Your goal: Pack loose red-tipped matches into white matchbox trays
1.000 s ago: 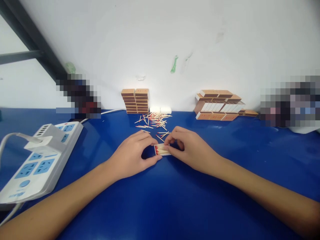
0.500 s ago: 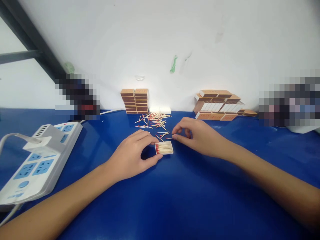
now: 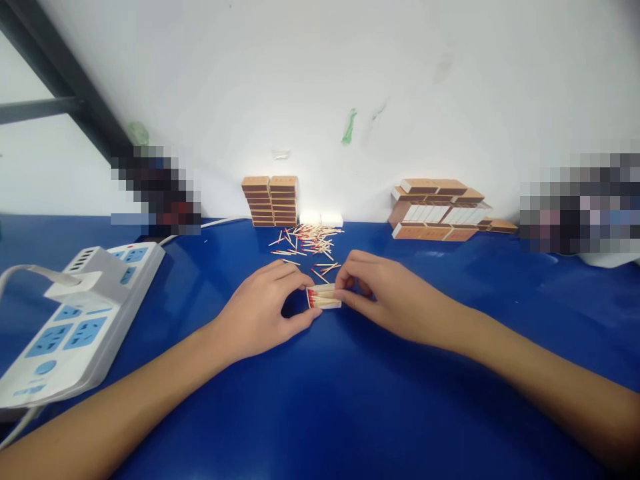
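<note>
My left hand (image 3: 270, 303) holds the left end of a small white matchbox tray (image 3: 329, 307) between thumb and fingers. Inside the tray lie several matches (image 3: 323, 298), their red heads toward the left. At its right end, my right hand (image 3: 377, 290) is closed in a pinch over a match, which the fingertips mostly hide. Just behind the tray, a few loose matches (image 3: 327, 269) lie on the blue table (image 3: 320, 400). Farther back is a heap of red-tipped matches (image 3: 315, 237).
Two columns of stacked matchboxes (image 3: 270, 203) stand against the wall at the back. Another matchbox stack (image 3: 435, 210) is at the back right, with white ends showing in its middle layer. A white power strip (image 3: 75, 327) with a plugged-in adapter (image 3: 90, 277) lies on the left.
My right hand has moved left and toward me, bringing the match from behind the tray to the tray's right end. My left hand keeps its hold; the tray has shifted slightly left.
</note>
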The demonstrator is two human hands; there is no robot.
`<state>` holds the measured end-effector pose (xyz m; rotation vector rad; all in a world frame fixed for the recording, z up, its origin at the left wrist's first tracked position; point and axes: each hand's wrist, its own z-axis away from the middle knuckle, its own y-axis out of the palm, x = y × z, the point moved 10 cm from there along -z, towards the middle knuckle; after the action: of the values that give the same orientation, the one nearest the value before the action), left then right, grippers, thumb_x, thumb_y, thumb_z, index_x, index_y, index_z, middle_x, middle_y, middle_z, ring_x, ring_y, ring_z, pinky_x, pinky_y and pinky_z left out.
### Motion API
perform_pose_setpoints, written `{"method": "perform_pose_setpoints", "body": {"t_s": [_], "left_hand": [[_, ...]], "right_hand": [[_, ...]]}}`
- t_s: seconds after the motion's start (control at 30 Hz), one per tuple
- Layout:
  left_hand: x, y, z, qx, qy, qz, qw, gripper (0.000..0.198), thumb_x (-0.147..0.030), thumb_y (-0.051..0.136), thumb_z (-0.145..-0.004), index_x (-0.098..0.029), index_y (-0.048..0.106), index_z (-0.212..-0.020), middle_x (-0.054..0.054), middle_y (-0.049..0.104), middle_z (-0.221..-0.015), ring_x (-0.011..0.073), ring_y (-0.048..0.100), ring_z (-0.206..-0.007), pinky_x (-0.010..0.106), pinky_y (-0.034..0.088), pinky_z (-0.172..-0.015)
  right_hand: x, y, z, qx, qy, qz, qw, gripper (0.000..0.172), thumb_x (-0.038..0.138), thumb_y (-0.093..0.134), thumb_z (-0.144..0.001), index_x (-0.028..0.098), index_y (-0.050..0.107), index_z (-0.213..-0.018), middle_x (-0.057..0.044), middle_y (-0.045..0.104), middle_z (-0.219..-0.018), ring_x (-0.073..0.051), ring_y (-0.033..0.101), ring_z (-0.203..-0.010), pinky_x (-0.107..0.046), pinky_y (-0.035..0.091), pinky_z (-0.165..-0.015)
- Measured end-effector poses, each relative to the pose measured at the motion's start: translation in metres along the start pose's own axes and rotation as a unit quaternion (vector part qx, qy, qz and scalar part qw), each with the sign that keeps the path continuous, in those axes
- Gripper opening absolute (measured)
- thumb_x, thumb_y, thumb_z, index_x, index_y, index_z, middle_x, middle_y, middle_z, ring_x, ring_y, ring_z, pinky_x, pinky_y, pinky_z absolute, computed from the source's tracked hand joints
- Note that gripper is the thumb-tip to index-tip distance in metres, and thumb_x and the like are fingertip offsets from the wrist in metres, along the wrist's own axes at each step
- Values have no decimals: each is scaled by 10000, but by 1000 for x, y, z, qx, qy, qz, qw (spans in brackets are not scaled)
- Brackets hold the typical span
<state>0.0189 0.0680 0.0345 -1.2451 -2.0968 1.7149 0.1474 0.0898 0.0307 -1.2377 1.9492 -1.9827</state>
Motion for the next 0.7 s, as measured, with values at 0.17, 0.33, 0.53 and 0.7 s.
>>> {"method": "perform_pose_setpoints", "body": {"t_s": [0.17,0.33,0.53,0.7], "left_hand": [[-5,1,2,2,12,2,1000,219,-330,730,-913,-212,682,-1091,55,717,-1062,251,655,-1010,435,543,-933],[-6,3,3,4,18,2,1000,221,-336,737,-909,-214,678,-1084,56,721,-1071,251,662,-1016,433,547,-934],[-4,3,2,7,14,0,1000,231,-342,737,-909,-206,680,-1086,60,719,-1066,254,656,-1014,436,543,-938],[-2,2,1,9,2,-5,1000,209,-335,734,-912,-210,690,-1073,61,719,-1062,260,654,-1022,441,537,-934]], "right_hand": [[0,-4,-8,-38,-36,3,999,98,232,600,-982,211,677,-1038,-56,637,-1014,-173,609,-832,-306,463,-722],[-18,1,-23,-54,-45,13,997,176,232,589,-999,216,680,-1149,-80,607,-1088,-198,615,-915,-351,504,-825],[-28,15,-25,-25,14,18,999,121,235,575,-1018,184,640,-930,-59,587,-991,-185,596,-854,-331,486,-779],[-26,10,-18,-17,26,25,999,147,261,514,-1049,192,606,-957,-63,586,-1017,-183,594,-827,-328,476,-757]]}}
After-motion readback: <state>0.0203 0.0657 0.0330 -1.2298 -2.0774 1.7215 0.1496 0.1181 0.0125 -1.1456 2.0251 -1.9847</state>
